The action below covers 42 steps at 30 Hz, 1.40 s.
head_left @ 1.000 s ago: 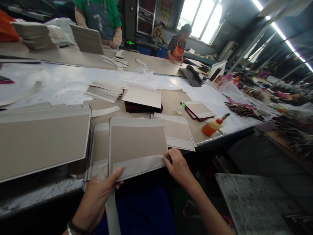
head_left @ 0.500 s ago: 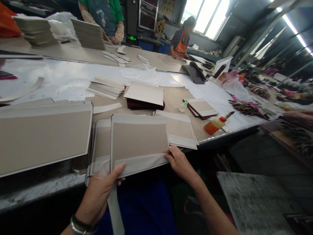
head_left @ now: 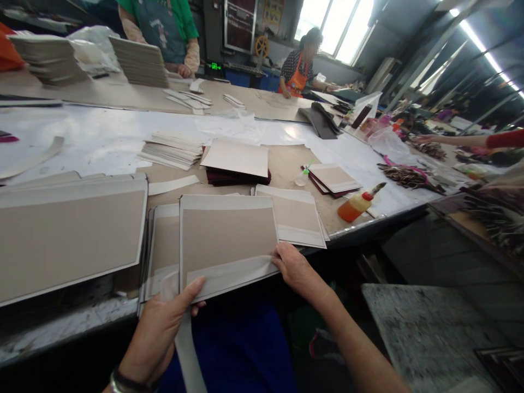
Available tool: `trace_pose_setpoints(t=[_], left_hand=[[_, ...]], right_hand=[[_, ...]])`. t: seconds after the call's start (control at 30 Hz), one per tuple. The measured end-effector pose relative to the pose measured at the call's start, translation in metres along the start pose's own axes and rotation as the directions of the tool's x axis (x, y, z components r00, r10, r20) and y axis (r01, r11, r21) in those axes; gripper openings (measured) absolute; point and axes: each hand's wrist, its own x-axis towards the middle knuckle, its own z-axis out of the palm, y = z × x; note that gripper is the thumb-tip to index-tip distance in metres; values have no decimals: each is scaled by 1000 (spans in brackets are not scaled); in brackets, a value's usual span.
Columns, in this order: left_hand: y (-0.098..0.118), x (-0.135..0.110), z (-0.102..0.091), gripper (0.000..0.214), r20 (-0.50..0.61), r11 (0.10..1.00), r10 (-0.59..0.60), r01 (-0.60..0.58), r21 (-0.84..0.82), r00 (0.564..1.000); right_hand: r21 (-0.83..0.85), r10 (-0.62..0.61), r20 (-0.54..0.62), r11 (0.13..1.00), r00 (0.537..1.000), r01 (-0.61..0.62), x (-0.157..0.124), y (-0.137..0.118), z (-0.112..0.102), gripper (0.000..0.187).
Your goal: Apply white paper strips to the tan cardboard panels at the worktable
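A grey-brown cardboard panel (head_left: 227, 237) with pale paper borders lies at the table's near edge, overhanging it. My left hand (head_left: 164, 327) grips its near left corner, thumb on top, and a pale paper strip (head_left: 186, 357) hangs down from there. My right hand (head_left: 295, 270) pinches the panel's near right corner, where a translucent strip (head_left: 233, 273) runs along the near edge. More panels of the same kind lie under and beside it (head_left: 297, 215).
A large panel (head_left: 69, 234) lies at left. An orange glue bottle (head_left: 356, 204) stands at right, near stacks of boards (head_left: 237, 161) and strips (head_left: 172, 150). Two people work at the far side, and another person's arm (head_left: 458, 140) reaches in at right.
My hands have stayed on the panel's near corners with little movement. Another person's arm has come into view at the right. The view has shifted slightly.
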Motion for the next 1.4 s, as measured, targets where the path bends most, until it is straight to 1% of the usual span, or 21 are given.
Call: trace_pose_setpoints(t=[0.1,0.23,0.37,0.43,0.57,0.63,0.73,0.8,0.9,1.0,1.13,1.23,1.33,1.4], left_hand=[[0,0,0,47,4,1000,0,0,13,1000],[-1,1,0,49,23,1000,19,-19,9,1000],[-1,1,0,51,7,1000,5,-5,15,1000],[0,1,0,52,5,1000,-13,13,9,1000],[1,1,-1,55,15,998,-54,55,-34,998],[1,1,-1,55,13,997,-64,65,-40,998],[0,0,0,52,1,998,-40,40,-41,999],[-2,-1,0,52,-7,999,-14,13,-45,1000],[-5,0,0,50,-7,999,9,-10,-37,1000],[-8,2,0,47,-9,998,34,-35,-49,999],[-10,3,-1,42,-12,996,63,-63,-69,998],[-9,3,-1,40,-18,996,62,-63,-69,998],[-9,3,-1,41,-26,996,53,-55,-73,998],[-9,4,-1,42,-30,996,50,-52,-76,998]], right_hand=[[14,16,-40,1000,999,-16,-1,0,0,12],[28,66,-122,998,990,-63,-6,5,-2,13],[46,120,-231,993,966,-112,-16,8,-6,8],[68,117,-270,992,956,-102,-22,6,-6,9],[90,87,-295,994,952,-63,-31,-3,5,18],[56,111,-311,994,944,-98,-35,-9,13,23],[4,183,-353,981,918,-194,-38,-16,23,27],[7,224,-385,971,895,-240,-38,-20,27,28],[49,249,-411,967,877,-251,-32,-22,29,28],[77,248,-421,968,872,-238,-24,-21,28,26],[89,235,-421,972,876,-218,-19,-21,27,14],[32,205,-419,977,885,-211,-18,-25,24,8],[-43,157,-432,980,888,-194,-20,-28,22,6],[-60,142,-435,981,889,-186,-22,-30,20,7]])
